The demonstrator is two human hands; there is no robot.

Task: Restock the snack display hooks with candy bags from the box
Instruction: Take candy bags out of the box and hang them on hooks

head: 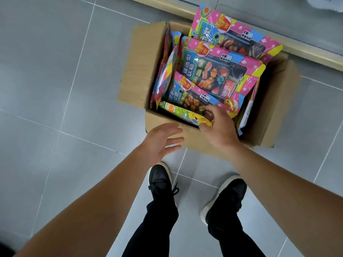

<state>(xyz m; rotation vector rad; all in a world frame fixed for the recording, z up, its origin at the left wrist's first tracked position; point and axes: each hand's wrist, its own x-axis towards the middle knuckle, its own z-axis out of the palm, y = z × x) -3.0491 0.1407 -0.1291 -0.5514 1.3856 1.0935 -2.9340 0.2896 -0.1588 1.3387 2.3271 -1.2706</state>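
Candy bags (219, 75) sit packed in the box (141, 71). Our right hand (218, 127) looks to be pinching the yellow-green bag (185, 114) at the box's near edge; left hand (161, 141) hovers open beside it. Next we lift one out for the hooks.

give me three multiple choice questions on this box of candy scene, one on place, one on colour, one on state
1. Where does the brown cardboard box stand?
A. on a shelf
B. on the grey tiled floor
C. on a chair

2. What colour leads on the big window-front candy bags?
A. pink
B. black
C. white

3. How is the left hand?
A. gripping a bag
B. open, fingers spread, holding nothing
C. flat on the floor

Answers:
1 B, tiles surround the box and the black shoes stand nearby.
2 A, the bags' borders are pink with stars.
3 B, it hovers before the box's near wall, while the right hand reaches onto the yellow-green bag.
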